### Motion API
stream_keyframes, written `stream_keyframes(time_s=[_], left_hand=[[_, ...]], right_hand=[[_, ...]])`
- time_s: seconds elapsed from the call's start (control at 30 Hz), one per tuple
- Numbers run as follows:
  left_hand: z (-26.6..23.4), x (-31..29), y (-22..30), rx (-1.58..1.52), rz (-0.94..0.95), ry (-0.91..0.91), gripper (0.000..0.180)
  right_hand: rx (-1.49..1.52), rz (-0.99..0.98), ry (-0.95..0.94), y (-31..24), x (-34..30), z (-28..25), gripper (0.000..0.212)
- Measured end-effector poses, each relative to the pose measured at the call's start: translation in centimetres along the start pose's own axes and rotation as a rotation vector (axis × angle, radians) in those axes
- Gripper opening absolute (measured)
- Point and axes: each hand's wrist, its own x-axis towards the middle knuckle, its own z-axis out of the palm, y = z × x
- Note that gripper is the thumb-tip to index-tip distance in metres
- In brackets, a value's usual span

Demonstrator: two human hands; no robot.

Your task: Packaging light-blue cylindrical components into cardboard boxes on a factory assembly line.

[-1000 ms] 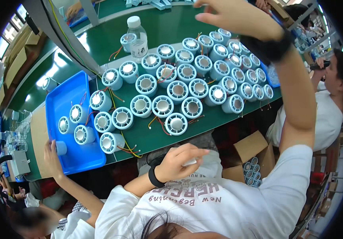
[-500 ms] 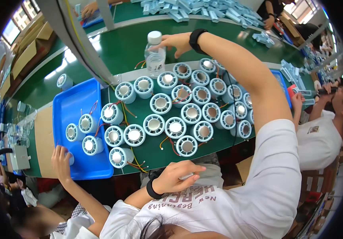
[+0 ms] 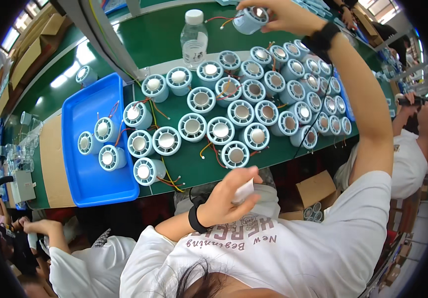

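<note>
My right hand [image 3: 286, 16] is stretched over the far side of the bench, its fingers closed round a light blue round motor housing [image 3: 249, 21] with red and yellow wires hanging from it. My left hand [image 3: 228, 196] is held in front of my shirt, thumb and fingers pinching a small white piece [image 3: 244, 191], maybe paper or tissue. Between my hands and the bench's back rail stand many similar light blue housings [image 3: 241, 113], silver discs facing up, several with loose wires. A clear bottle [image 3: 194, 42] with a white cap stands behind them, left of my right hand.
At the left lies a blue tray [image 3: 87, 191] with three housings in it. Another housing [image 3: 86, 75] stands beyond the tray. A grey metal post [image 3: 102, 44] rises behind it, and a dark cable [image 3: 318, 116] crosses the right-hand housings. Co-workers sit on both sides.
My right hand has moved right from beside the bottle and now holds a housing. A co-worker's hand has left the blue tray, and the housing beside it is gone.
</note>
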Motion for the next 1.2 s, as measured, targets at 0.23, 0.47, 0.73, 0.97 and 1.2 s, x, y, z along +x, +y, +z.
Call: stream_keyframes(time_s=[0.23, 0.47, 0.73, 0.97, 1.2], left_hand=[[1.4, 4.1, -0.6, 0.494, 0.187, 0.09, 0.096], [4.4, 5.7, -2.3, 0.412, 0.212, 0.0, 0.08], [5.9, 4.5, -2.8, -0.098, -0.306, -0.17, 0.073], [4.9, 4.5, -3.0, -0.707, -0.93, -0.342, 0.055], [6.9, 6.2, -2.3, -0.753, -1.193, -0.406, 0.071]], right_hand=[[0.792, 0.215, 0.129, -7.8, -16.4, 2.4, 0.078], [1.083, 0.439, -0.039, -12.8, -26.0, 7.6, 0.078], [1.254, 0.536, 0.171, -14.4, -30.5, 13.2, 0.078], [1.254, 0.53, 0.119, -14.1, -31.1, 13.1, 0.08], [1.221, 0.451, 0.291, -14.3, -32.5, 15.8, 0.091]])
